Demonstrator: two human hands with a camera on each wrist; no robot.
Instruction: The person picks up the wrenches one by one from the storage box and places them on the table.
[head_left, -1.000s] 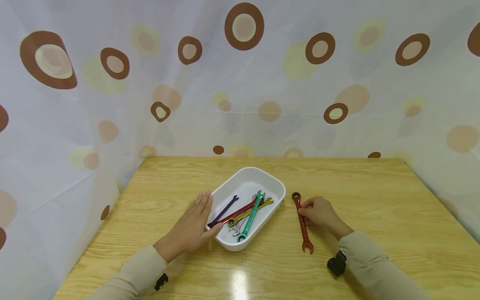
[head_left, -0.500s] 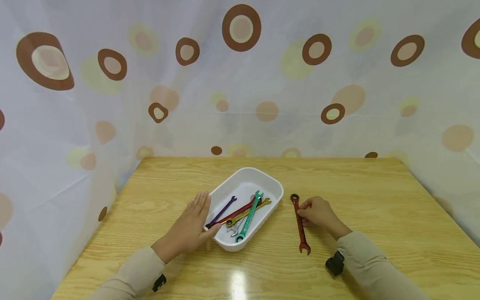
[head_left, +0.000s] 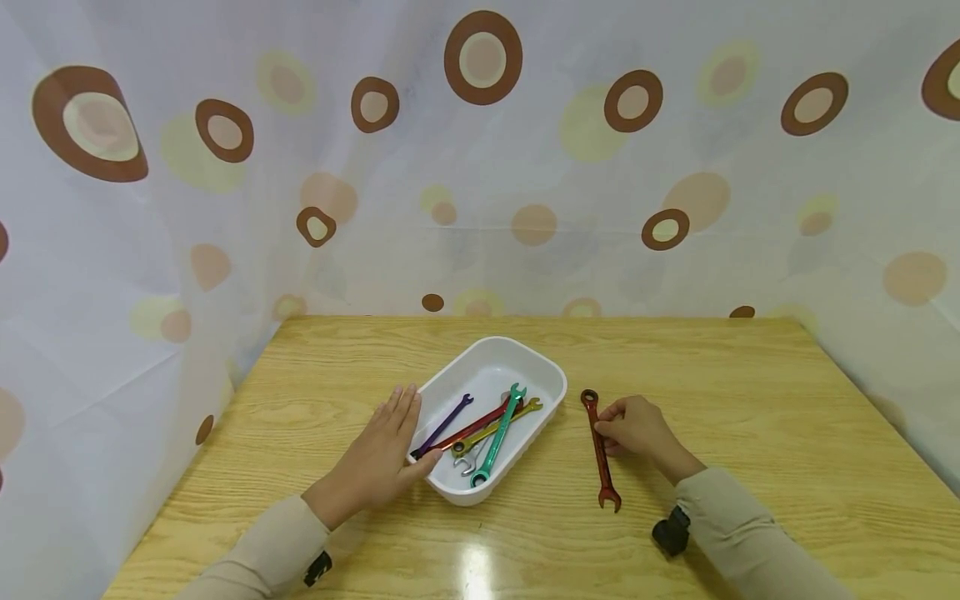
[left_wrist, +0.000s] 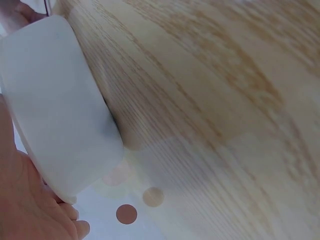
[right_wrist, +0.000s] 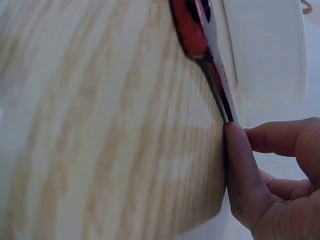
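Right hand [head_left: 636, 433]: you pinch red wrench [head_left: 602, 460] | left hand [head_left: 375, 458]: fingers straight against tub [head_left: 466, 497] | likely grasping or placing; next needs steady pinch

Head cam: from above, faces forward and down, farthest back, takes in most of table [head_left: 697, 358] and backdrop [head_left: 405, 167]. Left wrist cam: low, close, rolled, faces tray [left_wrist: 65, 105] outer wall, left hand [left_wrist: 35, 200] at lower left. Right wrist cam: low, rolled, very close on loose wrench [right_wrist: 192, 35]. All three share tray; head and right wrist share loose wrench. Right hand [head_left: 637, 429] probably also top left in left wrist, blurry.
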